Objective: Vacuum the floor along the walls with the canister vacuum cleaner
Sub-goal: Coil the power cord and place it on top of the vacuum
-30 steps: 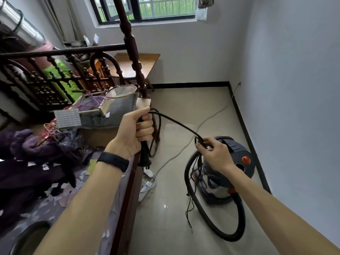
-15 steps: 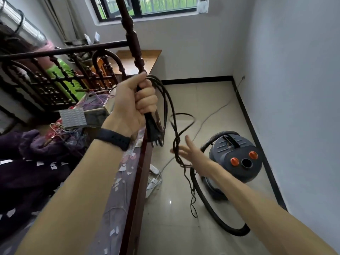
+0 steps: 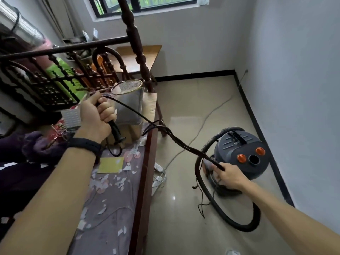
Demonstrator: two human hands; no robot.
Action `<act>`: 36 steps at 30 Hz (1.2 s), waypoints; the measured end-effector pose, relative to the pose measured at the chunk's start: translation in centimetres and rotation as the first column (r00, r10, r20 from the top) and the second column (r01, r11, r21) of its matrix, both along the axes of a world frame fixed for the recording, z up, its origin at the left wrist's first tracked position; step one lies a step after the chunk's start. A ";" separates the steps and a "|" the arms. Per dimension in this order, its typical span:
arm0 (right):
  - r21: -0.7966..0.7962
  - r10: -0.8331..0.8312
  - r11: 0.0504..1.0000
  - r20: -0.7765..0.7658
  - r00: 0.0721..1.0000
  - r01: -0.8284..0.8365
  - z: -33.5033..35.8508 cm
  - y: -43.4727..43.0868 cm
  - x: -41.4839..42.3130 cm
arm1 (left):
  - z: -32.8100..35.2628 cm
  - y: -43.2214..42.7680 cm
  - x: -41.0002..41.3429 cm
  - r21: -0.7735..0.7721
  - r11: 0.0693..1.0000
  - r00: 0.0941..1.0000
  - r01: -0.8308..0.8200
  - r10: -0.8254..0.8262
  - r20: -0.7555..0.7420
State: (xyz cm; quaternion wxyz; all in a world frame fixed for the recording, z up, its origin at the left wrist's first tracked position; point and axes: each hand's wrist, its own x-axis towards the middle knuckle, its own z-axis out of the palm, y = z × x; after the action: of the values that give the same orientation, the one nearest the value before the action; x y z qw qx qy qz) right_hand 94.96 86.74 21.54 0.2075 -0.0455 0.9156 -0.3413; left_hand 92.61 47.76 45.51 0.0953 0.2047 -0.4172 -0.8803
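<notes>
**Power cord held between both hands beside the vacuum**

The canister vacuum cleaner (image 3: 241, 153) stands on the tiled floor (image 3: 184, 232) close to the right wall (image 3: 294, 89), with two orange knobs on its grey top. Its black hose (image 3: 244, 228) loops over the floor in front. The right hand (image 3: 230, 175) hides where the hose meets the body.

The black power cord (image 3: 184, 146) runs from one hand to the other. The left hand (image 3: 93, 116), raised over the bed (image 3: 110, 199), grips the cord in a fist, and the plug (image 3: 117, 134) sticks out below it. The right hand, low by the vacuum's base, holds the cord's other end, though its fingertips are turned out of sight.

Thin dark strands trail on the floor by the hose and are hard to tell apart. A white power strip (image 3: 159, 168) lies partly hidden behind the bed's wooden side rail (image 3: 145, 181).
</notes>
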 end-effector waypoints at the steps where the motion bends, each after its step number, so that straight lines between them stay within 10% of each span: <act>1: -0.013 -0.023 1.000 0.039 0.999 0.023 0.0 0.2 0.2 | -0.7 -0.4 -0.2 0.003 1.000 1.000 -0.004 0.004 0.009; 16: -0.219 -0.307 0.913 0.192 0.932 0.345 -0.6 3.6 -5.4 | -8.4 -6.0 -8.1 -0.005 0.968 0.946 -0.250 0.245 0.211; 20: -0.183 -0.276 0.915 0.370 0.887 0.361 -0.3 2.9 -9.3 | -10.8 -1.5 -10.4 -0.171 0.979 0.954 0.108 -0.053 0.295; 27: -0.180 0.329 0.937 0.171 0.929 -0.299 8.9 -4.6 -17.8 | -14.6 13.2 -13.9 -0.473 0.632 0.787 0.614 -0.449 0.422; 33: -0.282 -0.077 0.957 -0.042 0.996 0.062 11.0 -6.6 -23.9 | -15.1 16.7 -15.9 -0.310 0.600 0.671 0.737 -0.595 0.443; 36: -0.224 -0.148 0.966 -0.056 0.987 0.132 8.5 -6.7 -25.6 | -15.6 15.8 -18.3 -0.373 0.379 0.528 0.847 -0.684 0.504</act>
State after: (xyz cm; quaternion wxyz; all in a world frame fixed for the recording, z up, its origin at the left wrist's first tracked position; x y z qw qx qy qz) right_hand 69.37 80.06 30.08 0.1432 -0.0157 0.8802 -0.4522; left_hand 74.36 63.53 29.90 -0.3268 0.0620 -0.7177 -0.6117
